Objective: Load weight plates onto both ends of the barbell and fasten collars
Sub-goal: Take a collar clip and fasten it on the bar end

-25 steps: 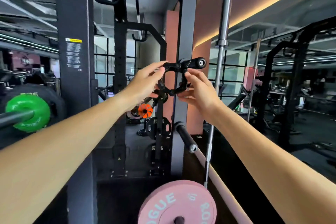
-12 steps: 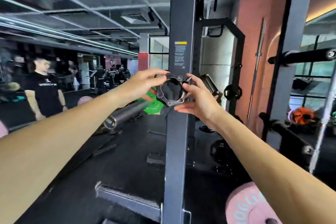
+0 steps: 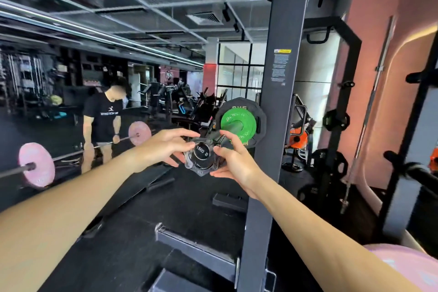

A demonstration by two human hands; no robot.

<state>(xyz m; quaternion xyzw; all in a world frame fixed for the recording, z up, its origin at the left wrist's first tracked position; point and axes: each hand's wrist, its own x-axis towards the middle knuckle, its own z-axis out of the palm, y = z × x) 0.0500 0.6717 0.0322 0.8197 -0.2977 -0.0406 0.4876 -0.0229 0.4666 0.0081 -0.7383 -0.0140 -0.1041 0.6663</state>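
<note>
A black clamp collar point(image 3: 201, 168) rings the tip of the barbell sleeve point(image 3: 202, 153), whose end cap reads "1500 B". My left hand point(image 3: 166, 147) pinches the collar's left rim. My right hand point(image 3: 233, 161) grips its right side by the lever. Further along the sleeve sit a green plate point(image 3: 246, 128) and a larger black plate point(image 3: 260, 121) behind it, against the rack upright.
A dark rack upright point(image 3: 277, 125) stands just right of the sleeve. A person in a black shirt point(image 3: 104, 116) holds a barbell with pink plates point(image 3: 35, 165) at the left. A pink plate point(image 3: 407, 265) lies lower right. More plates point(image 3: 335, 121) hang on storage pegs at right.
My view has swung left from the rack's storage pegs to the loaded barbell end. Both hands carried the collar along and now hold it around the sleeve tip.
</note>
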